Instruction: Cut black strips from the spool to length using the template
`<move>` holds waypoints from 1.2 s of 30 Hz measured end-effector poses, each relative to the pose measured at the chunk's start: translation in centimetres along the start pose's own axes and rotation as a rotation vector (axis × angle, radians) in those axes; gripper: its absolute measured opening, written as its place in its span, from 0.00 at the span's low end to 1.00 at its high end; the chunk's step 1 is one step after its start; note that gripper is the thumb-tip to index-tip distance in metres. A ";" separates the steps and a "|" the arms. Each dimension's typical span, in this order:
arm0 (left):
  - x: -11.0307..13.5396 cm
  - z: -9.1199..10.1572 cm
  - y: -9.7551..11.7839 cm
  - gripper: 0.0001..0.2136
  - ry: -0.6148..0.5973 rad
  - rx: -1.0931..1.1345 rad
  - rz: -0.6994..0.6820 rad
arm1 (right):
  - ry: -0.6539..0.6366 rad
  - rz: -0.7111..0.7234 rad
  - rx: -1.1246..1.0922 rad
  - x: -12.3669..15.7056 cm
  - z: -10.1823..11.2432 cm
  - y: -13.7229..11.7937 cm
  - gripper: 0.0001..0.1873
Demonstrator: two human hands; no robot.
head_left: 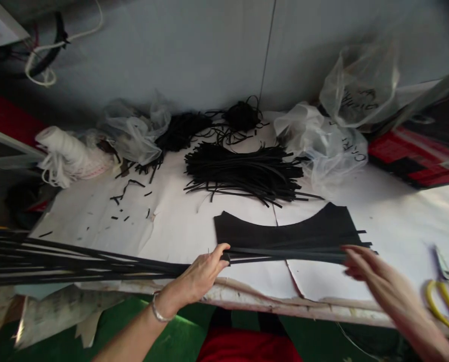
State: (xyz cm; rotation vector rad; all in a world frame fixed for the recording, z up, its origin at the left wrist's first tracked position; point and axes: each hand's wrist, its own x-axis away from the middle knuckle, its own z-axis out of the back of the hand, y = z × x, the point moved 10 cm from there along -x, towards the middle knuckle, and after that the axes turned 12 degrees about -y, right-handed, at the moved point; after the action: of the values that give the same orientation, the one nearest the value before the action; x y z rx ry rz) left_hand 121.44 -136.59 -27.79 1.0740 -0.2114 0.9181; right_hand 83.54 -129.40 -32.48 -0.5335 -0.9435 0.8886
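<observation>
My left hand, with a bracelet at the wrist, is closed around a bundle of long black strips. The bundle trails off to the left along the table's front edge. From this hand, some strips run right across the lower edge of a flat black panel with a curved top edge. My right hand is at the panel's lower right corner, fingertips by the strips. Motion blurs it, so its grip on them is unclear. Several strip ends stick out past the panel's right side.
A thick pile of cut black strips lies behind the panel. Yellow-handled scissors rest at the right. Clear plastic bags, a white spool, black scraps and a red box surround the white-covered table.
</observation>
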 end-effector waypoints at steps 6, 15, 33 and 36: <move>0.2 -0.7 -0.2 0.23 0.053 -0.087 -0.066 | -0.728 0.154 -0.581 6.6 -22.2 -15.2 0.24; 1.0 -1.2 -1.1 0.26 0.029 -0.182 -0.158 | -0.637 0.243 -0.662 6.8 -26.2 -17.1 0.23; 2.5 0.2 0.9 0.30 -0.084 -0.225 -0.230 | -0.611 0.160 -0.775 6.5 -27.7 -16.4 0.23; 2.3 -0.2 1.5 0.20 -0.066 -0.320 -0.281 | -0.504 0.104 -0.670 6.4 -27.3 -14.5 0.25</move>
State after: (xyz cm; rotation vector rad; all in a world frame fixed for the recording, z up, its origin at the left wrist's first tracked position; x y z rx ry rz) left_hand 121.76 -134.99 -25.61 0.8119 -0.2459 0.5736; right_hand 114.99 -132.48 -32.64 -0.9570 -1.7080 0.8022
